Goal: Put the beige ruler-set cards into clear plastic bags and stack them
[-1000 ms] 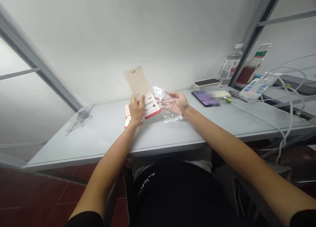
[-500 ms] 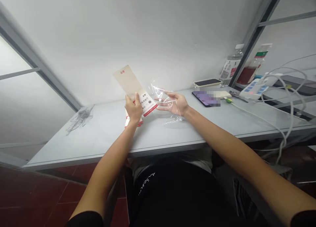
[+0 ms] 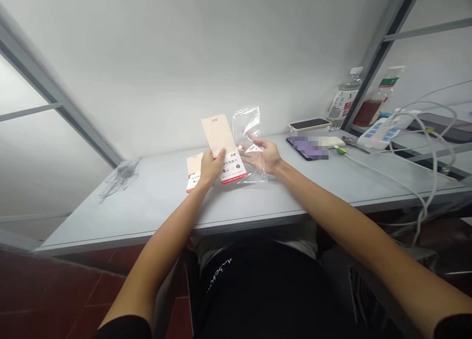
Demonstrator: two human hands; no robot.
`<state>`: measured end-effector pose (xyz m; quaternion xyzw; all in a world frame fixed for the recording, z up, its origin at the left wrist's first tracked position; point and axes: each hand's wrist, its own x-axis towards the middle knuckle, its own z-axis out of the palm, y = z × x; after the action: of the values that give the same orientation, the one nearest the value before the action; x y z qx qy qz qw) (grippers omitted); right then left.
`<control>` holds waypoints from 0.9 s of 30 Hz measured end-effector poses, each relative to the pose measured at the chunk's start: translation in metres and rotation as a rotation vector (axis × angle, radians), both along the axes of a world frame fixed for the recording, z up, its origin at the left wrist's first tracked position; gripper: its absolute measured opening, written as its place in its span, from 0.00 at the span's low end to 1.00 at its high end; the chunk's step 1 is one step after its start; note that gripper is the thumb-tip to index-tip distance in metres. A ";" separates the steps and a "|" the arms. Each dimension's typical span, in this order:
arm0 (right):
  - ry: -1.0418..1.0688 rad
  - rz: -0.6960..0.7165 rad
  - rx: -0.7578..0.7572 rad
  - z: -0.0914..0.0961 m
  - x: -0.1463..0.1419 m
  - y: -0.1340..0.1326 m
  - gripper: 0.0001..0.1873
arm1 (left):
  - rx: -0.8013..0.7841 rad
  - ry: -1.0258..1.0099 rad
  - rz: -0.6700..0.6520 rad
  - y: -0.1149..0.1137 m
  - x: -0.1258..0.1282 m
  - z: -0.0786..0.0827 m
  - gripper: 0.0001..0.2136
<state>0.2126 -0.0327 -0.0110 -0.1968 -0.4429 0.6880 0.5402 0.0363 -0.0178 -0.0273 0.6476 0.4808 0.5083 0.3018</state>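
Note:
My left hand grips a tall cream card packet with a white, red-edged printed lower part, thumb across its front. The packet is held tilted above the table. Behind my left hand, a similar card packet lies on the table, partly covered by the hand. To the right, my right hand holds a clear plastic bag, its fingers showing through the film. Whether those fingers are inside the bag or behind it, I cannot tell. The bag's left edge is right beside the packet.
On the white table, a grey see-through tangle lies at left. Toward the right are a phone, a purple-screened phone, cables, a power strip and bottles, one a clear bottle. A wall stands behind.
My left hand has moved right and slightly down, turning the packet more upright and closer to the bag. The bag stands straighter. More of the packet on the table shows.

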 end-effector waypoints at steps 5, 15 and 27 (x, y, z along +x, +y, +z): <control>0.075 -0.013 0.022 0.001 0.001 0.000 0.20 | 0.019 -0.007 -0.110 0.000 0.000 -0.003 0.18; 0.093 0.032 -0.081 0.000 0.004 0.003 0.20 | -0.097 -0.027 -0.245 -0.003 -0.004 0.001 0.20; 0.114 -0.039 -0.027 -0.002 0.005 0.005 0.22 | -0.148 -0.082 -0.208 0.002 -0.007 0.001 0.18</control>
<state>0.2175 -0.0279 -0.0125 -0.1732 -0.3982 0.6931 0.5754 0.0290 -0.0156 -0.0264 0.6487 0.4345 0.4632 0.4192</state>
